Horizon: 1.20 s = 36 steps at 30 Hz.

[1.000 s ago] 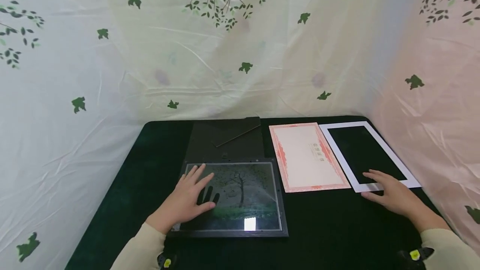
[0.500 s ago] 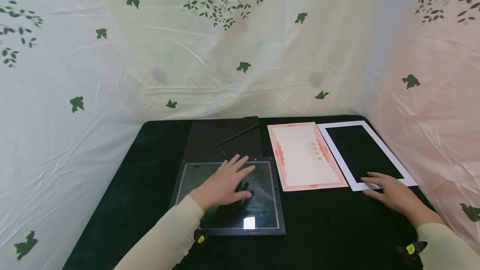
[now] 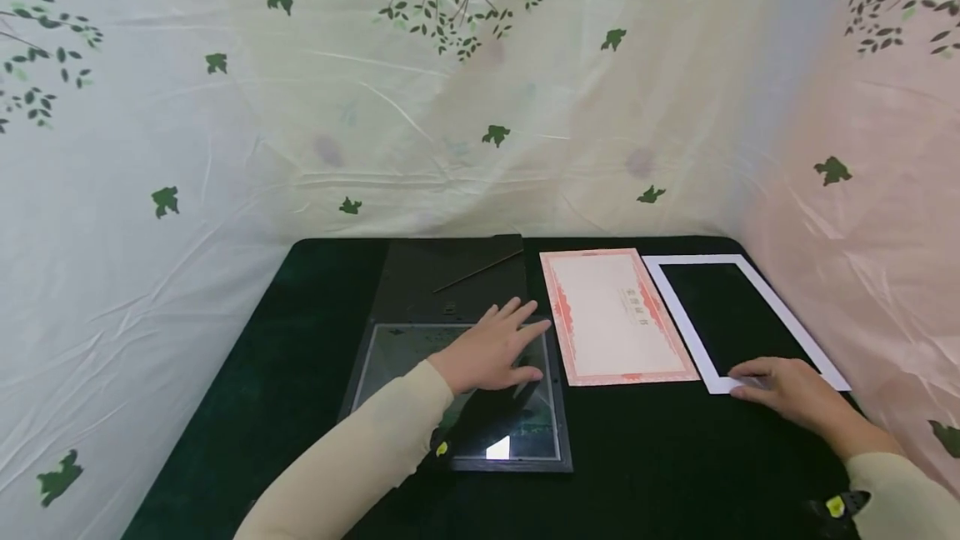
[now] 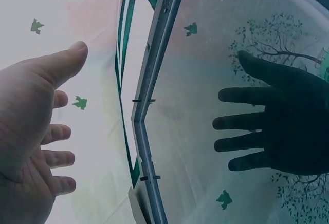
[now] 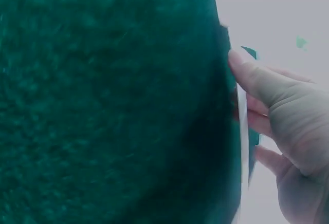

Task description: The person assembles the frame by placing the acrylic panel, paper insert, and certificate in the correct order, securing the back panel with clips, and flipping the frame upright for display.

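Note:
My left hand point(image 3: 491, 350), fingers spread, is over the glass point(image 3: 517, 432) of a black picture frame point(image 3: 525, 466). In the left wrist view this hand point(image 4: 25, 131) holds nothing, and its dark reflection shows in the glass. Over on the right, my right hand point(image 3: 798, 398) pinches the near border of a white picture mat point(image 3: 684, 325) with a rectangular opening. The right wrist view has the thumb of the right hand point(image 5: 298, 111) at the mat's edge point(image 5: 243, 157), with fingers passing behind it.
A pink-bordered certificate point(image 3: 592, 307) lies between frame and mat. Behind the frame is a dark backing board point(image 3: 412, 273) with a thin strip across it. A dark green cloth point(image 3: 645, 473) covers the table, and a leaf-printed curtain point(image 3: 420, 123) encloses its back and sides.
My left hand has moved right across the glass, from its left part toward its right side. The right fingers have closed on the mat's near border, and the mat has slid slightly toward me.

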### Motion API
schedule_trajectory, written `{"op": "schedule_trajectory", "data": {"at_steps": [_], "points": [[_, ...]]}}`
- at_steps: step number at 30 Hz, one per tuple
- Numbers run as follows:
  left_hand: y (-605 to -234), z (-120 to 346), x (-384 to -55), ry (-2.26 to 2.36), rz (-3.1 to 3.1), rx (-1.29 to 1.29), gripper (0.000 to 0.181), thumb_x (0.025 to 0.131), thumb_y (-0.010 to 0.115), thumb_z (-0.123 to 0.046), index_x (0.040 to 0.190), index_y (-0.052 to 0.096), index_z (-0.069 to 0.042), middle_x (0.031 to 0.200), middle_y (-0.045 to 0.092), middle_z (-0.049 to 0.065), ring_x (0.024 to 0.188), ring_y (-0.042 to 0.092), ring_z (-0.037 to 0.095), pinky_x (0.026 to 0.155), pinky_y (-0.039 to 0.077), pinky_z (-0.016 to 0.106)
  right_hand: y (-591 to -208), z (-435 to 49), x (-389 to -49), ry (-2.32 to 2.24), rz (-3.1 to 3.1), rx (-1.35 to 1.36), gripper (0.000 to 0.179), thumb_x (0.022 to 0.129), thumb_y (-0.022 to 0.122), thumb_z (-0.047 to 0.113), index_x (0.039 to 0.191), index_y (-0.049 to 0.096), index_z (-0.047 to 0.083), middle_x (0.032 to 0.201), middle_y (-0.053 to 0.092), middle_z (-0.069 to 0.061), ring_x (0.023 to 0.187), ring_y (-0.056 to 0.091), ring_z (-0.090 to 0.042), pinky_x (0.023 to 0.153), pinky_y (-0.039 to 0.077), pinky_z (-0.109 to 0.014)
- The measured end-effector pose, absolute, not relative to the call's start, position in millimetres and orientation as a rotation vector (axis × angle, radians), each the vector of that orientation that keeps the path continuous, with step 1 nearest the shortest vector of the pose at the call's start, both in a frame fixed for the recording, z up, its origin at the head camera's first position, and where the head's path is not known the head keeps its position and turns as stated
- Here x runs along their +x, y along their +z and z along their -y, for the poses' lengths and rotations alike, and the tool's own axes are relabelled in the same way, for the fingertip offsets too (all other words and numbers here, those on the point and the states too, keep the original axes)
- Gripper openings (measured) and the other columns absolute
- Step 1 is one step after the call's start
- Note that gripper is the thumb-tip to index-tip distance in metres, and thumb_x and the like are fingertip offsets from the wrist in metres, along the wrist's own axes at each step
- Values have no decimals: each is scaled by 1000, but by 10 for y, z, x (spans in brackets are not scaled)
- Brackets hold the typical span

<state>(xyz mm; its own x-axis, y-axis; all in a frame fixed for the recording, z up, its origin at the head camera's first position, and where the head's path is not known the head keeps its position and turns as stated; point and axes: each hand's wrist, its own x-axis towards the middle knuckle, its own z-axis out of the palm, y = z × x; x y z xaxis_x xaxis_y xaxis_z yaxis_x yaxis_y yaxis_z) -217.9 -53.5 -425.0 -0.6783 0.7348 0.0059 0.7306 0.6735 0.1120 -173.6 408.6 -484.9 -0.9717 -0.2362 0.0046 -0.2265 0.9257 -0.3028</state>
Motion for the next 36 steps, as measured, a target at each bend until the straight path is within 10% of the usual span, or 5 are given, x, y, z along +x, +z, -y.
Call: {"op": "schedule_trajectory", "data": {"at_steps": [21,36], "points": [[-4344,288,-2077,404,-2852,1334,78,91,55,-55,153,27,-16,158,18,11,142,27,23,109,34,35,-4502,-2909,-1673,-657,-3138,-722,27,73,84,29,97,73,25,97,68,11,80,55,-6,73,52,-35],[-4509,448,-2085,1039,-2949,745,72,94,57,-48,154,23,-26,156,27,8,139,33,26,105,37,45,-4676,-2081,-1673,-923,-3003,-1276,26,74,84,28,97,74,22,95,63,17,79,56,2,70,51,-21]]}}
